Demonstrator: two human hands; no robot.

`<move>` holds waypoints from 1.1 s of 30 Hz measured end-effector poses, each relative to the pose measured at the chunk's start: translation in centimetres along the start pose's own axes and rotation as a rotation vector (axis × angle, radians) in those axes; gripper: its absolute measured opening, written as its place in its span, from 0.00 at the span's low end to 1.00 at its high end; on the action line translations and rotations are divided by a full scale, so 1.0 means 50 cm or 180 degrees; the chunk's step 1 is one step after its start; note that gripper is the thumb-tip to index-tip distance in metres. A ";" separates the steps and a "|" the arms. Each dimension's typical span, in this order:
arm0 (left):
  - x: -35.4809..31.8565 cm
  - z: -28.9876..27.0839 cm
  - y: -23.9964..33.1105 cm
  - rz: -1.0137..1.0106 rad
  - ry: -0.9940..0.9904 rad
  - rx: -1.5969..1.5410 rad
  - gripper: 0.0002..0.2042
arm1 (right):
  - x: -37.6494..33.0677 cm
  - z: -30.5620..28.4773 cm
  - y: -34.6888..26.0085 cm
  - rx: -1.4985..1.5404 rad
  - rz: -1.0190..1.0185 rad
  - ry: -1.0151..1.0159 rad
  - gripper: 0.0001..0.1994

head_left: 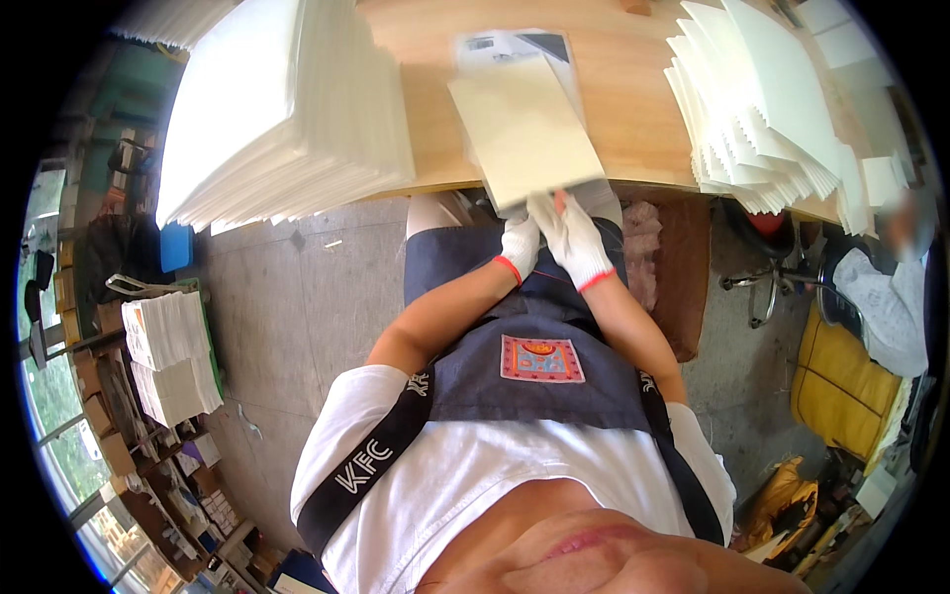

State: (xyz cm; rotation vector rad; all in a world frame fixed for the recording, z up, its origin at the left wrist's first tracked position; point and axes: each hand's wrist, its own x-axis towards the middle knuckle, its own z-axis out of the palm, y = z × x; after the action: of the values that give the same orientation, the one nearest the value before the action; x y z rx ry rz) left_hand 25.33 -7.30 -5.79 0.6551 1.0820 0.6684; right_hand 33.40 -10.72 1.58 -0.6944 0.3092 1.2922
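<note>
Both my hands wear white knitted gloves with red cuffs and meet at the near edge of the table. My left hand (520,243) is closed at the near edge of a cream sheet or thin stack (524,129), fingers partly hidden. Beside it, my right hand (574,236) pinches the same edge, with one bare fingertip showing. The cream piece lies slanted over the table's front edge. A printed grey-and-white sheet (542,44) lies beneath its far end, and a greyish, slightly shiny layer (592,194) shows under its near right corner.
Tall stacks of white folded paper stand left (287,129) and right (757,109) on the wooden table (435,89). Bundled paper (173,356) sits by the shelves at left. A wheeled chair (767,267) and a yellow bundle (846,381) are at right.
</note>
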 end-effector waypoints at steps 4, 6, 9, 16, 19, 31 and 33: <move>-0.019 -0.021 0.077 -0.0490 -0.0509 -0.0404 0.14 | 0.028 0.005 -0.006 0.0752 0.0517 -0.0604 0.17; -0.037 -0.052 0.112 -0.1024 -0.1062 -0.0530 0.13 | -0.011 0.015 -0.023 -0.0482 0.0525 -0.0474 0.16; -0.039 -0.115 0.124 -0.0668 -0.0724 -0.1022 0.11 | -0.030 0.033 -0.037 -0.2553 0.0029 -0.0712 0.15; -0.050 -0.155 0.200 -0.0186 -0.0604 0.0544 0.11 | -0.019 0.090 -0.005 -0.5415 -0.0984 -0.1227 0.10; -0.056 -0.159 0.207 -0.0202 -0.0674 0.0596 0.11 | 0.004 0.101 0.009 -0.6726 -0.1783 -0.1750 0.08; -0.045 -0.181 0.193 0.0024 -0.0426 0.0718 0.14 | -0.053 0.073 -0.097 -0.3500 -0.0689 -0.0241 0.03; -0.058 -0.193 0.196 0.0152 -0.0524 0.0840 0.14 | -0.018 -0.072 -0.229 -0.0532 -0.1084 -0.0461 0.05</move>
State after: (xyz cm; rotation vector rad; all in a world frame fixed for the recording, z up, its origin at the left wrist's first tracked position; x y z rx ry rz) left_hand 13.79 -1.86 0.11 0.9493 1.0118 0.5062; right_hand 44.62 -14.96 2.76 -0.7536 -0.0367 1.0419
